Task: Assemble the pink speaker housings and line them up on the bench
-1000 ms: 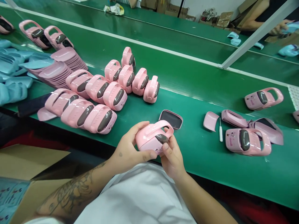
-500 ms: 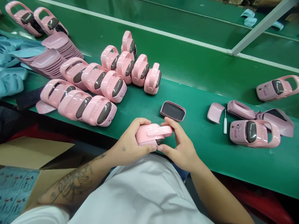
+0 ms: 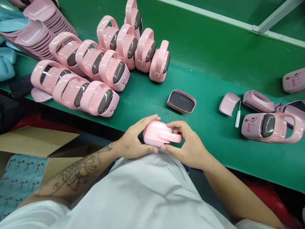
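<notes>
- Pink case [image 3: 154,131] sits between the fingers of the left hand [image 3: 133,144] and the right hand [image 3: 192,149], its handle [image 3: 174,137] pointing toward the right fingers.
- The left fingers wrap its left end, thumb on the near side; the right thumb and forefinger pinch around the handle end. How hard they press, I cannot tell.
- It could slip: the shell looks glossy, and the grip seems to rest mostly on fingertips. Seen from above, it lies at the near edge of the green bench [image 3: 209,76], so a fumble might send it to the floor.
- A quick reach forward could knock the dark-lined dish [image 3: 181,101], just beyond the right fingers and apart from them.
- Left of the left fingers, a crowd of finished-looking cases [image 3: 97,97] stands close together; a wide sweep of that arm might topple the nearest.
- Well to the right of the right fingers lie a curved pink panel [image 3: 228,104], a white-handled screwdriver [image 3: 237,119] and a printed case [image 3: 252,127]; the screwdriver could roll if brushed.
- Far left, beyond the crowd, trays [image 3: 34,33] lean in stacks; a cardboard box [image 3: 33,140] gapes below the left fingers.
</notes>
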